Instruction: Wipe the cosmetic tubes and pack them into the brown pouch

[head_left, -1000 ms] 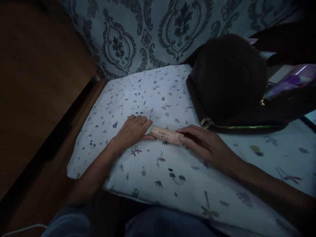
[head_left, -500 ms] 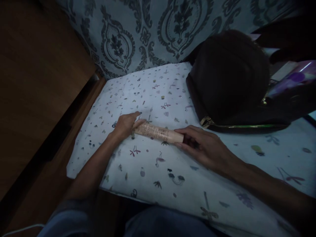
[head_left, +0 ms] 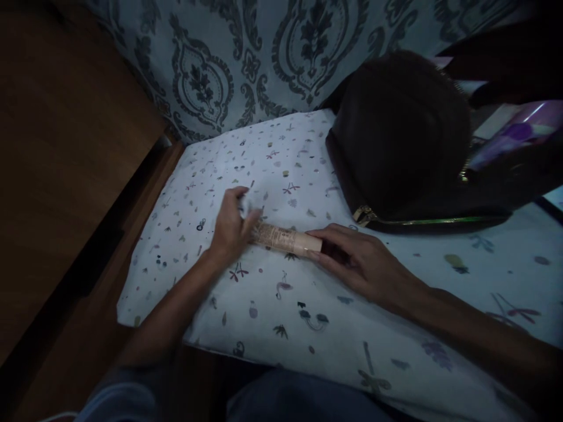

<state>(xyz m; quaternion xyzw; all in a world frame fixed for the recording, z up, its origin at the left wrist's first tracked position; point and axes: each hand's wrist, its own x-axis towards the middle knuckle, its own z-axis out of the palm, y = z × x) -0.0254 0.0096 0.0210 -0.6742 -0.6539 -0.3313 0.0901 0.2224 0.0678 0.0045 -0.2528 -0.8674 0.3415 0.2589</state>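
A beige squeeze tube [head_left: 281, 237] with small printed text lies across the patterned white cloth. My right hand [head_left: 360, 258] pinches its smooth cap end between thumb and fingers. At the tube's other end is my left hand [head_left: 231, 225], somewhat blurred, with thumb and fingers spread apart. Its thumb reaches over or beside that end; whether it touches the tube I cannot tell. A pale patch shows between the left thumb and fingers, too smeared to make out.
A dark brown bag [head_left: 400, 140] with a gold zip stands at the right, a purple package [head_left: 514, 135] beside it. Behind the white cloth [head_left: 259, 158] rises a grey patterned fabric [head_left: 246, 58]. Brown wooden furniture [head_left: 74, 117] borders the left.
My left hand has lifted from the tube's end and opened, its fingers moving up and apart. My right hand keeps its hold on the cap end. The view has shifted slightly.
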